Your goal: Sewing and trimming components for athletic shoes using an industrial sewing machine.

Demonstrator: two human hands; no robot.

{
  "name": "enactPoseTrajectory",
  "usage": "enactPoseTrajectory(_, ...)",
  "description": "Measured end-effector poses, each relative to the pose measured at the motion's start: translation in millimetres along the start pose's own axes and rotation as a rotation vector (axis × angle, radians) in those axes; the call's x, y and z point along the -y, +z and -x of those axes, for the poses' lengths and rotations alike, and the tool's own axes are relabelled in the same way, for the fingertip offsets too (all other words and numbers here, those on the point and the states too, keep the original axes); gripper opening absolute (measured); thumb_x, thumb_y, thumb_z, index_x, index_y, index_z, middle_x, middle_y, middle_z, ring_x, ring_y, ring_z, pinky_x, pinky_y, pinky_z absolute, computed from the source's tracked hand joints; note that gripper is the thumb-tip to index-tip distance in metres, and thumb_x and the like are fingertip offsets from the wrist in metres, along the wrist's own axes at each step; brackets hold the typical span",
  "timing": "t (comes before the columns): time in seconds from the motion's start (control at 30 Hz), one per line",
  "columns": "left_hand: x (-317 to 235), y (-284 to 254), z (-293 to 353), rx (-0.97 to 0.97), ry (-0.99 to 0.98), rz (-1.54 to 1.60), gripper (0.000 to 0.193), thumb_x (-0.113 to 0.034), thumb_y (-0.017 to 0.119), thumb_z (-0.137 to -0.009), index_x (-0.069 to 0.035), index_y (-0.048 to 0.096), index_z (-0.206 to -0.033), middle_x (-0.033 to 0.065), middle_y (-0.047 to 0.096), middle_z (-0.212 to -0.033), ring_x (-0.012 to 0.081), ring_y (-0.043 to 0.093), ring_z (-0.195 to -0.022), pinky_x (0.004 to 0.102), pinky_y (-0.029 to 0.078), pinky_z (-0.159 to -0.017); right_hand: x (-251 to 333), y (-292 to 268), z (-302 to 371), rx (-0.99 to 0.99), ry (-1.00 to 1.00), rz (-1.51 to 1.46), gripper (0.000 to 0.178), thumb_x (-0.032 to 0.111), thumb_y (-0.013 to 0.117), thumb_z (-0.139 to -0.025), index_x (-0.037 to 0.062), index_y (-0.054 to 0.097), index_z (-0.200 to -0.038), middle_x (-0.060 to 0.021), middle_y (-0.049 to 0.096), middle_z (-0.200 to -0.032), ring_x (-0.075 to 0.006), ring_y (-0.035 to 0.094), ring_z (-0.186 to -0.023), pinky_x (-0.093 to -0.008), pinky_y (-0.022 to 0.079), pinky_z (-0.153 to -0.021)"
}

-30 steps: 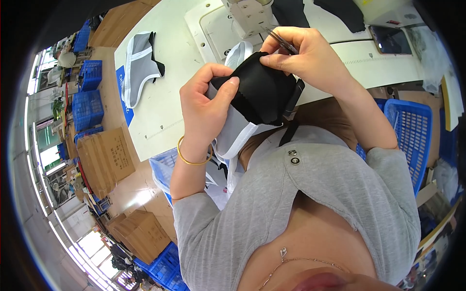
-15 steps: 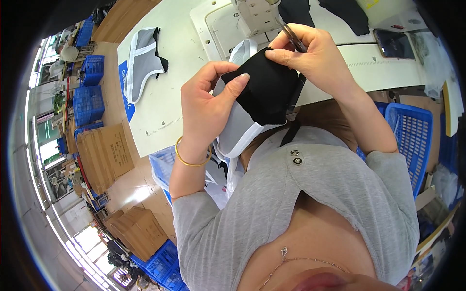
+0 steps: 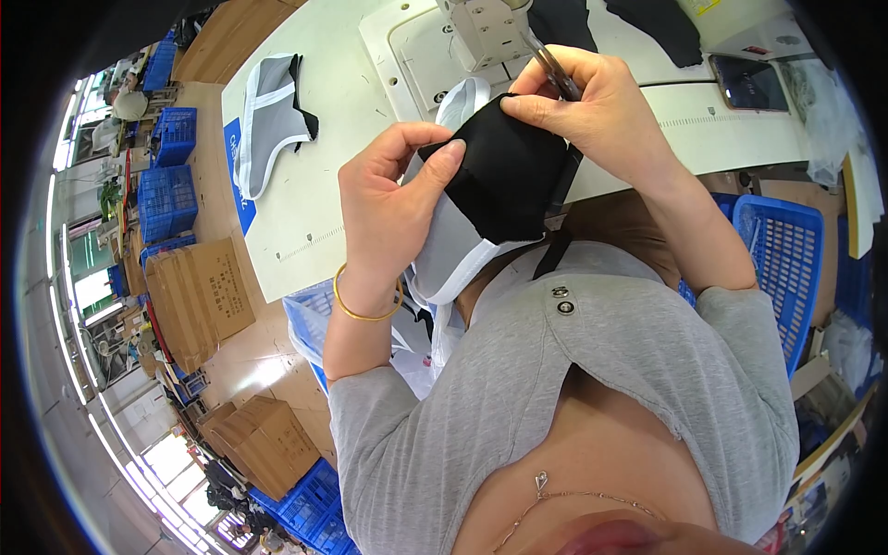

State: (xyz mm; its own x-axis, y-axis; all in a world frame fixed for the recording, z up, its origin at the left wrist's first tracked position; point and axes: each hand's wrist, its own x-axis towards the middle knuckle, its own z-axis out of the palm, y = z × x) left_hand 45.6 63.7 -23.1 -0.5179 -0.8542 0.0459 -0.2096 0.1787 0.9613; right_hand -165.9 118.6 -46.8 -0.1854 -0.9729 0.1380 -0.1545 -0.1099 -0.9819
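Near the sewing machine (image 3: 486, 35), your left hand (image 3: 393, 190) and right hand (image 3: 597, 111) pinch the black fabric (image 3: 509, 171), now flatter, its face spread.

The black piece (image 3: 513, 176) is smooth cloth, the slim tool (image 3: 553, 70) shiny metal, the blue basket (image 3: 784, 268) plastic.
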Motion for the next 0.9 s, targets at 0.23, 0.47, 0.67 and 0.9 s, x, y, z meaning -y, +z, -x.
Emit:
enactPoseTrajectory(0.23,-4,-3,-1,-0.004,0.008,-0.071,0.011,-0.004,0.07,-0.085,0.003,0.069,-0.094,0.0017,0.068,-0.08,0.0062,0.057,-0.076,0.0214,0.047,-0.071,1,2,-1,0.027,0.002,-0.043,0.012,0.009,0.072,-0.085,-0.001,0.066,-0.086,0.0014,0.062,-0.075,-0.0036,0.055,-0.072,-0.0208,0.045,-0.064)
enactPoseTrajectory(0.47,-55,-39,-33,0.308,0.089,-0.491,0.01,-0.005,0.068,-0.085,0.001,0.069,-0.094,-0.0023,0.065,-0.081,0.0054,0.053,-0.079,0.021,0.042,-0.075,19,-5,-4,0.257,-0.173,0.149,0.011,0.006,0.067,-0.088,-0.0037,0.063,-0.092,-0.007,0.063,-0.073,-0.0103,0.058,-0.071,-0.0281,0.048,-0.065)
enactPoseTrajectory(0.67,-68,-51,-105,0.476,0.196,-0.601,0.011,-0.01,0.072,-0.083,-0.001,0.071,-0.09,-0.0041,0.064,-0.077,0.0052,0.054,-0.077,0.0218,0.043,-0.073,17,19,-4,0.101,-0.009,-0.104,0.014,0.01,0.067,-0.09,-0.0021,0.061,-0.089,-0.0053,0.062,-0.071,-0.009,0.06,-0.064,-0.024,0.047,-0.061)
enactPoseTrajectory(0.9,-68,-47,-161,0.597,0.084,-0.202,0.021,-0.017,0.076,-0.083,-0.004,0.07,-0.098,0.0018,0.069,-0.09,0.0093,0.063,-0.081,0.0234,0.049,-0.078,21,14,-19,-0.02,0.122,-0.538,0.013,0.012,0.067,-0.092,0.0008,0.06,-0.094,-0.0023,0.064,-0.077,-0.0111,0.067,-0.072,-0.0241,0.048,-0.065)
